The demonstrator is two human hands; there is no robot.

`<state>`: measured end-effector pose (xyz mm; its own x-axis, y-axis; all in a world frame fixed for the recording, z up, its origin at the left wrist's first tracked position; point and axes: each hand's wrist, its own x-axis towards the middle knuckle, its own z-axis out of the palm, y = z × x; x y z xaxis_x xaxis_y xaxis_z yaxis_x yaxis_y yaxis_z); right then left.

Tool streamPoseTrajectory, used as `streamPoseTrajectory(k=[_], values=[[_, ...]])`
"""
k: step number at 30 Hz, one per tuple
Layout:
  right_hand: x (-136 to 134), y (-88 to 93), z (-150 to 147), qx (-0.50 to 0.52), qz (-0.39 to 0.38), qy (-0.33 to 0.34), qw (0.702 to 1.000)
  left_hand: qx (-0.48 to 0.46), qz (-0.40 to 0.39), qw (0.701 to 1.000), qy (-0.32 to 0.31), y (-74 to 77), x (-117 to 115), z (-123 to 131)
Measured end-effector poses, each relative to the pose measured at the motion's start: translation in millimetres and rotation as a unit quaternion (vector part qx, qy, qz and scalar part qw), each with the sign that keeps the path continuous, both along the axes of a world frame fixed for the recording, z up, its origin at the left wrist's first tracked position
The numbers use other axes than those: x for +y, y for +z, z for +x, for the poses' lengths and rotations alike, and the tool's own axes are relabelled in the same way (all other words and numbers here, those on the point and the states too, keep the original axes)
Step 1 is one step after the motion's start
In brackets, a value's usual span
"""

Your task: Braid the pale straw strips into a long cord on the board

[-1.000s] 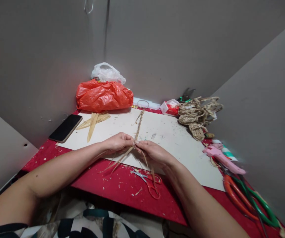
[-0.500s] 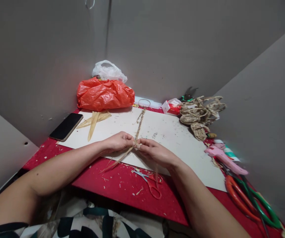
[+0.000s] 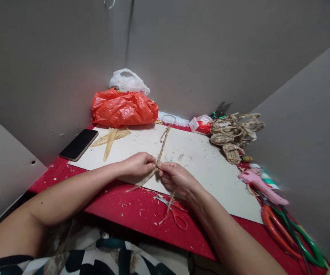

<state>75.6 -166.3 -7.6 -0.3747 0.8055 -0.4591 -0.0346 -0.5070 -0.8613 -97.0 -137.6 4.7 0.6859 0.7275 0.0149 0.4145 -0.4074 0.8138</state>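
A thin braided straw cord (image 3: 162,143) runs across the white board (image 3: 199,168) from the far edge toward me. My left hand (image 3: 137,166) and my right hand (image 3: 175,177) meet at its near end, both pinched shut on the loose straw strands (image 3: 142,182). Some strands trail left below my left hand, others hang down under my right palm. Small red-handled scissors (image 3: 174,211) lie on the red tabletop just below my right wrist.
An orange plastic bag (image 3: 124,107) and a white bag (image 3: 128,81) sit at the back. A black phone (image 3: 78,144) and flat straw leaves (image 3: 110,137) lie left. Coiled braided cords (image 3: 233,133), a pink glue gun (image 3: 260,185) and orange and green tools (image 3: 291,233) lie right. Grey walls close in.
The loose strands under my left hand have drawn in shorter. My right hand has turned, and its strands now hang lower over the scissors. The camera has shifted slightly.
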Motion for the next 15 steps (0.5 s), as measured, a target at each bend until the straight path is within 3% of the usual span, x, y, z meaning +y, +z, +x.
streamPoseTrajectory(k=[5,9,15], values=[[-5,-1.0,-6,-0.016,0.03,-0.047,0.998,0.117,0.126,0.985,0.031,10.0,-12,-2],[-7,-1.8,-7,0.032,0.011,-0.058,0.998,0.2,0.188,0.96,0.048,7.7,-29,6],[-5,-3.2,-5,0.052,-0.011,-0.041,0.998,0.224,0.223,0.949,-0.015,2.9,-51,13]])
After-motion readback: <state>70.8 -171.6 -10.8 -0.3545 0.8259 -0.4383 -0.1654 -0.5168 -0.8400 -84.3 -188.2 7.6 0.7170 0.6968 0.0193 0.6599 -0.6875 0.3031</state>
